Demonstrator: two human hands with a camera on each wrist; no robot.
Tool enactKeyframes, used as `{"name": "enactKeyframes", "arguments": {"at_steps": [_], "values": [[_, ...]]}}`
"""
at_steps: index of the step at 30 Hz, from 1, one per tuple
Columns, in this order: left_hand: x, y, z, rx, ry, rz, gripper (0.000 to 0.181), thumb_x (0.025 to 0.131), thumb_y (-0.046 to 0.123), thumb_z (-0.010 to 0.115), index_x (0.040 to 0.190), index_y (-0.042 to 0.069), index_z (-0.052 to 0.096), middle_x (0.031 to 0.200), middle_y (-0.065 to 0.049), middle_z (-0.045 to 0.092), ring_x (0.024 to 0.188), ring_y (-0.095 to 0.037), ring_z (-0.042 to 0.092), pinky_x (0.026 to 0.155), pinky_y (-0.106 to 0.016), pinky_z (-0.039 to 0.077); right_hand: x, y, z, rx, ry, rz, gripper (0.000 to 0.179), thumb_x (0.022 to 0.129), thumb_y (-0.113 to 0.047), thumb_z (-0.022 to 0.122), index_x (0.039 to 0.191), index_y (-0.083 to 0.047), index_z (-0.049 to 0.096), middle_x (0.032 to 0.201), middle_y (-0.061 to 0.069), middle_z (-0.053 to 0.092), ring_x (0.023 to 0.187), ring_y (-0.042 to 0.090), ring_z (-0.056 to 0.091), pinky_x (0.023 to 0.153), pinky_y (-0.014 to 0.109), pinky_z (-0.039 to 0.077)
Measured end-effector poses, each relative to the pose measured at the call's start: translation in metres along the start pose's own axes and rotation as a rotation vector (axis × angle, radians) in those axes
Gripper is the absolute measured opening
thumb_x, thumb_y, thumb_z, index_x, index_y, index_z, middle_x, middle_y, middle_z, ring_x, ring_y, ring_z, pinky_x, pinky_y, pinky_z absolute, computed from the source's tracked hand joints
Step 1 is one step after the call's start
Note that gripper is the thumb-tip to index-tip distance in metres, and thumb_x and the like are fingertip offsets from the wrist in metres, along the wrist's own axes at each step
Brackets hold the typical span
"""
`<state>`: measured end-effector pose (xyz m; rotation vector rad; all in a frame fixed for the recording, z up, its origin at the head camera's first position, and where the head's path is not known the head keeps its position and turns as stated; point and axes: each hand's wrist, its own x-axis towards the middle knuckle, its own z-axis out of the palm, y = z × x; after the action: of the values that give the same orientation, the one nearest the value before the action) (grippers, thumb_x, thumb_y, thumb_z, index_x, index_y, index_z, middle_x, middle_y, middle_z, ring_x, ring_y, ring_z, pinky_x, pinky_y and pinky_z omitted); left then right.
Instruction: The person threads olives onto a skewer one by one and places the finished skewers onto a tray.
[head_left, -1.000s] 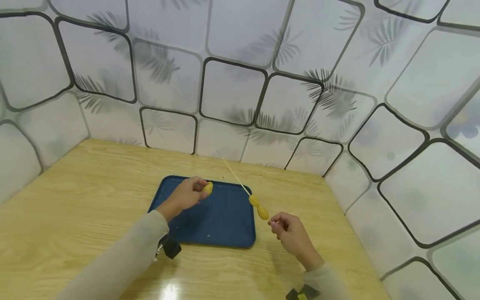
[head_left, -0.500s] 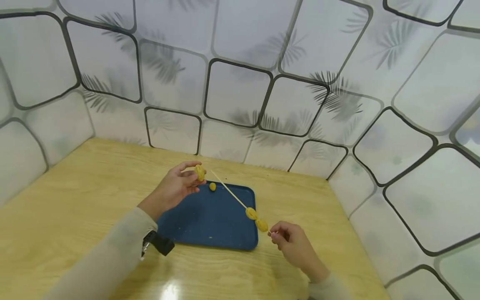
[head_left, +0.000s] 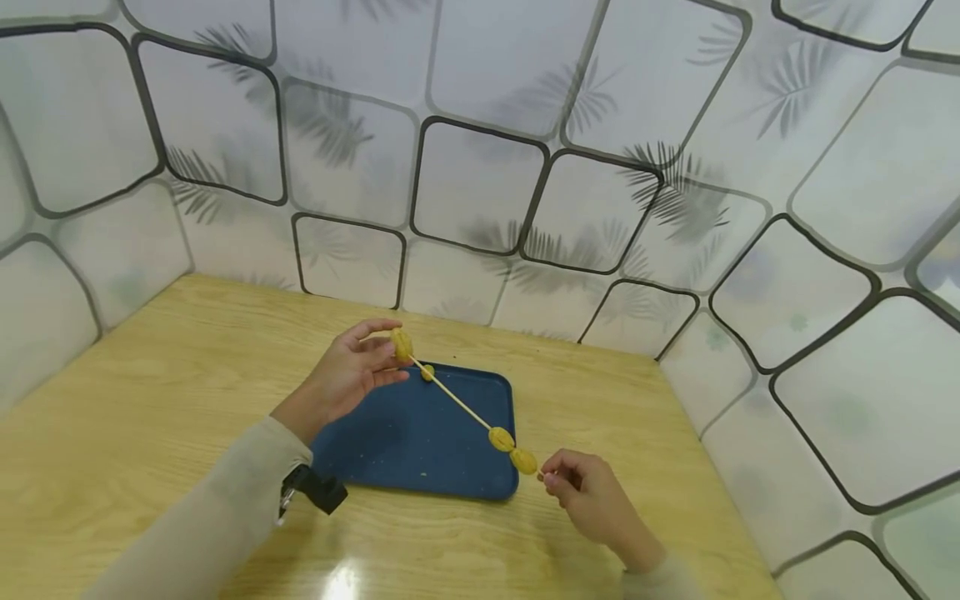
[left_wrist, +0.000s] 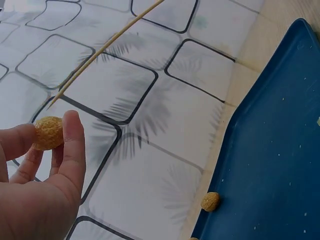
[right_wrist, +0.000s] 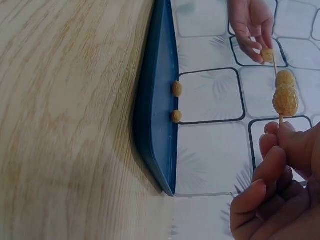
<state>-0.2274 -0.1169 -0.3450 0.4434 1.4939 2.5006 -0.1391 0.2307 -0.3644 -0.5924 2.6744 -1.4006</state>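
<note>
My left hand [head_left: 333, 379] pinches a golden-brown food ball [head_left: 402, 343] between thumb and fingers, held up over the tray's back left corner. Low at the right, my right hand [head_left: 596, 504] grips a thin wooden skewer [head_left: 453, 398] by its near end. Two similar balls [right_wrist: 285, 100] are threaded on the skewer close to the right fingers. The skewer slants up leftward; its pointed tip [left_wrist: 51, 105] is right at the held ball in the left wrist view. The other fingers of the left hand are spread behind the ball.
A dark blue tray [head_left: 420, 458] with a raised rim lies on the light wooden table [head_left: 187, 367]. Two loose balls, one nearer [right_wrist: 176, 116] and one farther [right_wrist: 177, 88], sit along its back edge. Patterned wall covering [head_left: 480, 192] stands behind and at both sides.
My left hand has lifted a ball from near the tray's back edge, moving up and left. The right hand has shifted slightly down, and the skewer tip has come to the held ball.
</note>
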Motion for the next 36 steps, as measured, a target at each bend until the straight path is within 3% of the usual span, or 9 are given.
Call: {"name": "enactKeyframes", "arguments": {"at_steps": [6,12,22,29,36], "values": [[-0.003,0.000,0.003,-0.003,-0.009,0.002,0.020,0.101,0.008,0.052,0.118,0.017,0.057,0.110,-0.010,0.052,0.092,-0.019,0.064,0.080,-0.030,0.055,-0.001,0.000,0.001,-0.006,-0.001,-0.016,0.006,0.092,0.006,0.059,0.089,0.004,0.064,0.070,0.005,0.056,0.055,0.005,0.047,0.046,0.023,0.044],[-0.007,0.000,0.010,-0.003,-0.001,0.008,0.026,0.103,0.011,0.049,0.129,0.012,0.050,0.110,-0.007,0.055,0.094,-0.017,0.062,0.080,-0.030,0.055,-0.002,0.004,0.001,-0.019,0.020,-0.025,0.006,0.092,0.005,0.061,0.089,0.003,0.065,0.069,0.006,0.057,0.054,0.004,0.046,0.045,0.023,0.043],[-0.012,0.000,0.015,0.021,0.041,0.009,0.018,0.100,0.014,0.055,0.118,0.019,0.055,0.109,-0.007,0.055,0.092,-0.017,0.064,0.072,-0.028,0.056,-0.001,0.007,0.001,-0.026,0.044,-0.045,0.007,0.092,0.005,0.061,0.088,0.001,0.066,0.070,0.006,0.059,0.053,0.004,0.046,0.045,0.023,0.043],[-0.011,-0.001,0.015,0.033,0.060,0.006,0.011,0.099,0.013,0.056,0.108,0.012,0.050,0.101,-0.002,0.061,0.089,-0.014,0.067,0.058,-0.023,0.053,0.001,0.003,0.003,-0.037,0.063,-0.050,0.008,0.091,0.005,0.062,0.087,0.000,0.066,0.069,0.003,0.059,0.053,0.004,0.046,0.045,0.023,0.043],[-0.012,0.001,0.017,0.045,0.064,-0.009,0.012,0.098,0.016,0.058,0.110,0.016,0.057,0.100,-0.003,0.062,0.086,-0.014,0.066,0.058,-0.024,0.054,0.004,0.001,0.001,-0.062,0.078,-0.084,0.013,0.090,0.008,0.062,0.085,-0.003,0.066,0.068,0.001,0.057,0.053,0.004,0.045,0.045,0.023,0.042]]}}
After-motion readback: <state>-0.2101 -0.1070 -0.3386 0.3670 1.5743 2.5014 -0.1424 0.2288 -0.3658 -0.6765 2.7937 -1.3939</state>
